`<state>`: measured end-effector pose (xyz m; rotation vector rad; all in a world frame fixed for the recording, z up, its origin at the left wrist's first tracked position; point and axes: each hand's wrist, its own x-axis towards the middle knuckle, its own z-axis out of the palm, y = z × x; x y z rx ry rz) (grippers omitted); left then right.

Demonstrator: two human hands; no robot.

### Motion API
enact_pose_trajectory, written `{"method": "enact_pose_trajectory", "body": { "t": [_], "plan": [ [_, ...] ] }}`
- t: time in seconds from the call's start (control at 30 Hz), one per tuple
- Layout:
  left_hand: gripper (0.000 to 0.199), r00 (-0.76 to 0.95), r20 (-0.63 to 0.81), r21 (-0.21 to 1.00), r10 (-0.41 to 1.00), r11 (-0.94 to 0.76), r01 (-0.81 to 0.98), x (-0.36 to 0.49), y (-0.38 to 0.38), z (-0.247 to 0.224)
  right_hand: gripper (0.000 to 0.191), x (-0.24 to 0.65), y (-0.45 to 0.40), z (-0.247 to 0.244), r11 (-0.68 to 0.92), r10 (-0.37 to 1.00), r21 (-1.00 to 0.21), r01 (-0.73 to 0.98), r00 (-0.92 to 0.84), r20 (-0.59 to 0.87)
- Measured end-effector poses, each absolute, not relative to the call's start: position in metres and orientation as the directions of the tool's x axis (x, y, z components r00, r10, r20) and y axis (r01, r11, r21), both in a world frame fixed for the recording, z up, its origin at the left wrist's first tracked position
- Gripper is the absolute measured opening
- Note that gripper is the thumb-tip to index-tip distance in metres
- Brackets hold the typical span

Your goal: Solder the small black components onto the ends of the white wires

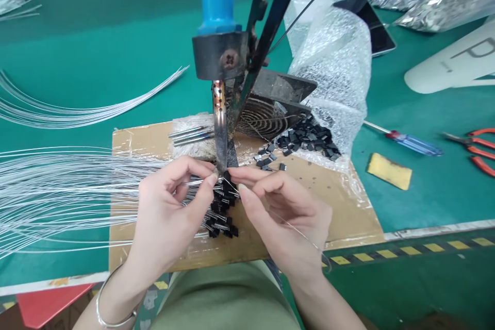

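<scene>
A soldering iron (pixel 219 134) with a blue handle hangs in a black bracket, its tip pointing down between my hands. My left hand (pixel 174 211) pinches a thin silvery wire end just left of the tip. Thumb and forefinger of my right hand (pixel 282 211) close on a thin solder wire (pixel 297 231), which trails past the palm and whose end reaches up to the tip. Beneath the fingers lie several black connectors (pixel 222 216) on the ends of white wires (pixel 77 185) that run off to the left.
Loose black pieces (pixel 309 139) lie on bubble wrap (pixel 336 62) beside a fan (pixel 266 108). A yellow sponge (pixel 389 170), a screwdriver (pixel 413 143), red-handled pliers (pixel 479 147) and a white cup (pixel 452 59) are at the right. Cardboard (pixel 340 211) lies under the work.
</scene>
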<state>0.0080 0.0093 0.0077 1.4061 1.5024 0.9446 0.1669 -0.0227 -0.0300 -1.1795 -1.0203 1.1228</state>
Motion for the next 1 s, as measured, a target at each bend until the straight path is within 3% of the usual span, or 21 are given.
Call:
{"method": "enact_pose_trajectory", "body": {
  "t": [1.0],
  "plan": [
    [0.014,-0.041,-0.107,0.923,0.993,0.114,0.368,0.01,0.012,0.0082,0.019,0.1662,-0.0253,-0.0304,0.081,0.986,-0.996,-0.032,0.151,0.076]
  ]
}}
